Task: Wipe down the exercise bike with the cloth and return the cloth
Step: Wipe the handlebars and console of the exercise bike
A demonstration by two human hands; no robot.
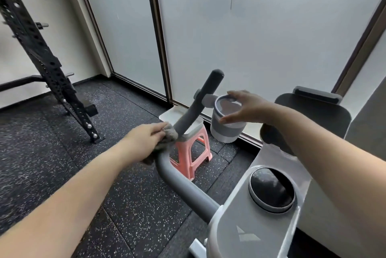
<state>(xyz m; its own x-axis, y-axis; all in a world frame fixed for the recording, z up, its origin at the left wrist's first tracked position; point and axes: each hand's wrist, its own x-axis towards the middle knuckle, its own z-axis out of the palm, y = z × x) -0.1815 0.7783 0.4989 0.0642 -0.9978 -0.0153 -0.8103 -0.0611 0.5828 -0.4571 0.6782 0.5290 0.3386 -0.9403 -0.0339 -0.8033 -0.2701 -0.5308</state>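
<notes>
Frosted glass panels [261,34] in dark frames fill the far side of the room, and a speckled black rubber floor [62,142] runs up to them. A black perforated steel rack [39,48] stands tilted across the left of the view. The exercise bike [250,211] takes up the lower right, its pale grey console carrying a round black dial [271,189], with a dark tablet holder [313,109] behind it. From the console a grey handlebar [188,188] curves out to the left and turns up into a dark foam grip [200,101]. A grey and white cup holder [227,119] hangs on a bracket from that grip. Beyond the bar, a pink stool [194,153] stands on the floor with a white tray [173,115] on top of it. The left hand [144,138] is closed around a grey cloth [167,138], pressing it against the handlebar at the foot of the foam grip, where the bar bends. The right hand [244,107] reaches to the cup holder with its fingers spread wide, fingertips at the rim and thumb against the side.
</notes>
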